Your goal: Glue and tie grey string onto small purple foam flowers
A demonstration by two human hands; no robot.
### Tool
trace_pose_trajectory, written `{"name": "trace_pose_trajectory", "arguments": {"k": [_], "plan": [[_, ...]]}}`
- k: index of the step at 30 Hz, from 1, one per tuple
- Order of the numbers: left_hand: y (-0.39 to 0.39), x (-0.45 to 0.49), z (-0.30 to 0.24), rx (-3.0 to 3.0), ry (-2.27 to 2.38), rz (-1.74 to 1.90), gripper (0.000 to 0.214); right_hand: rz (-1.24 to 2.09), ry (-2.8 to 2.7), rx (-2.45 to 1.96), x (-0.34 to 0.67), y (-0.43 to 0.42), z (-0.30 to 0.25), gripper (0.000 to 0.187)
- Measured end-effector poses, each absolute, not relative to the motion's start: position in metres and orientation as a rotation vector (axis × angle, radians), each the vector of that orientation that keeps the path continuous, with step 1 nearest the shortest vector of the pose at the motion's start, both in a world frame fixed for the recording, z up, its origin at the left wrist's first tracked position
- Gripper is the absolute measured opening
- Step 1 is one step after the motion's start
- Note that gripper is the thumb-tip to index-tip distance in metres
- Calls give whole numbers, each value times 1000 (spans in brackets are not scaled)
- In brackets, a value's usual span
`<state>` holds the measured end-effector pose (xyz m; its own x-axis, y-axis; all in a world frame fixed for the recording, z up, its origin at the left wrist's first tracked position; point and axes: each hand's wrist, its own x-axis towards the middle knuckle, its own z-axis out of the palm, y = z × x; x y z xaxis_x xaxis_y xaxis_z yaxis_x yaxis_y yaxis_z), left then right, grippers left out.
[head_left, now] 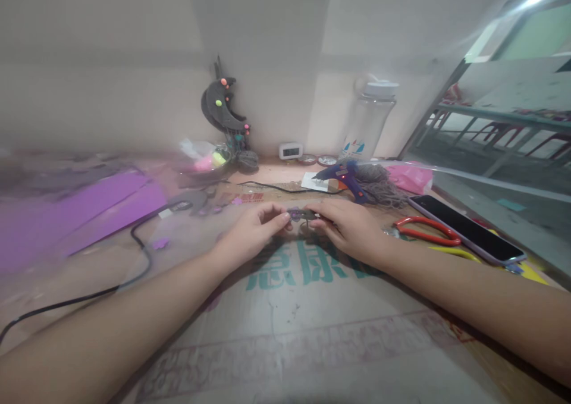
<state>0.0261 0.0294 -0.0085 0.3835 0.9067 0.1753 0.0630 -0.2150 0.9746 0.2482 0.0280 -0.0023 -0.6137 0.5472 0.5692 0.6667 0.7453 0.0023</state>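
Observation:
Both of my hands meet over the middle of the cardboard-covered table (285, 332). My left hand (252, 231) and my right hand (345, 225) each pinch one end of a small grey and purple craft piece (301, 215), held between their fingertips just above the table. The piece is small and blurred, so its exact shape is unclear. Just beyond my right hand a blue glue gun (345, 177) rests next to a bundle of grey-brown yarn (379, 184).
Red-handled scissors (426, 230) and a phone (466, 228) lie to the right. Purple foam sheets (66, 213) and a black cable (138, 246) are on the left. At the back stand a dark crescent ornament (223, 109), a bowl (205, 160), a small clock (291, 150) and a clear bottle (372, 121).

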Motion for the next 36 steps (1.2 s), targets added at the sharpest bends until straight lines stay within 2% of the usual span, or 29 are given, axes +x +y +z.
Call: {"name": "trace_pose_trajectory", "arguments": {"k": [6, 14, 29, 36], "plan": [[30, 26, -9, 1626, 883, 971, 24, -393, -2399, -842, 246, 26, 1, 35], [31, 25, -10, 1655, 880, 961, 26, -373, -2411, -890, 246, 29, -2, 33], [32, 26, -12, 1627, 860, 1010, 21, 64, -2144, -1219, 249, 37, -5, 36], [28, 28, -8, 1662, 933, 976, 21, -4, -2216, -1143, 248, 40, -6, 33]]}}
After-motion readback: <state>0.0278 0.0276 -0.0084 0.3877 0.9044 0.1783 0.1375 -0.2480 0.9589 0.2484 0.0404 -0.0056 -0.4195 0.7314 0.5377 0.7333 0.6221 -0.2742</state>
